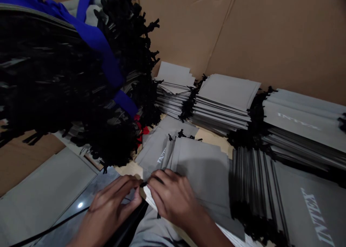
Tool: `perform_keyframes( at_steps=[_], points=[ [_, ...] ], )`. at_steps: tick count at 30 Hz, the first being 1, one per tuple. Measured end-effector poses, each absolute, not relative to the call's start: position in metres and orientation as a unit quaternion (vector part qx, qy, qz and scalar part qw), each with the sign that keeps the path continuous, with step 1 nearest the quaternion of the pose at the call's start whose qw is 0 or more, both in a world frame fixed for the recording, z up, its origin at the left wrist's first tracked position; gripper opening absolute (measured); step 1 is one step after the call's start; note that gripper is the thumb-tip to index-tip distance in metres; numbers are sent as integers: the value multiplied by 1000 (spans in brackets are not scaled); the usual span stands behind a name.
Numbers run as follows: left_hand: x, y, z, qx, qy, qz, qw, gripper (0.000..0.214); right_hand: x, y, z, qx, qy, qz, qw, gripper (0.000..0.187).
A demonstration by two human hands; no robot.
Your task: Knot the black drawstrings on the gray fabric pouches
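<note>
Head view: left hand (112,203), right hand (170,196), each grip tight on black cord (143,184) above gray pouches (201,164).

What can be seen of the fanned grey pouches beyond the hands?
The fanned grey pouches are flat, matte, cloth-like and overlapping, lying low between taller stacks. Black drawstring knots stick out at the far end; one pouch shows partial white lettering. The right hand rests on the near edge, meeting the left hand to pinch a black cord.
</note>
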State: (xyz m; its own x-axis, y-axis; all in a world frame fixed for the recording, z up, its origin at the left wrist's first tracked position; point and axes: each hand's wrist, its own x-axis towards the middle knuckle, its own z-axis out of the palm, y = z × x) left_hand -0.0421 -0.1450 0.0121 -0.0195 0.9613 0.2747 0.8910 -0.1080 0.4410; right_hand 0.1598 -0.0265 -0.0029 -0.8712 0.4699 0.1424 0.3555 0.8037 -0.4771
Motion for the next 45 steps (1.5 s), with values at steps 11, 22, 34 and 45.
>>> perform_keyframes(
  at_steps=[11,22,34,45],
  points=[
    [-42,-143,19,659,659,341,121,9,161,-25,3,-224,-943,228,96,5],
    [-53,-150,12,578,698,361,220,15,162,-24,-3,-221,-940,229,124,8],
    [-28,-138,0,600,661,414,176,15,161,-25,-16,-223,-931,213,195,8],
    [-32,-139,7,632,669,350,175,11,162,-21,-6,-206,-947,204,139,5]
  ],
)
